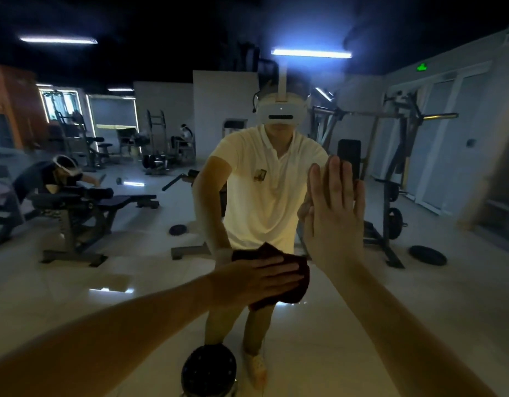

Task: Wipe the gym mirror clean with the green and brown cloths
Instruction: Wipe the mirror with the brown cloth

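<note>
Filling the view, the gym mirror (448, 296) bears both hands. The right hand (333, 222) lies flat against the glass, fingers straight and together. The left hand (256, 279), fingers extended, presses the brown cloth (296, 285) onto the mirror, lower centre.

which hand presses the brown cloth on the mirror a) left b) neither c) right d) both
a: the left hand lies flat on the brown cloth against the mirror; the right hand is bare.
</note>
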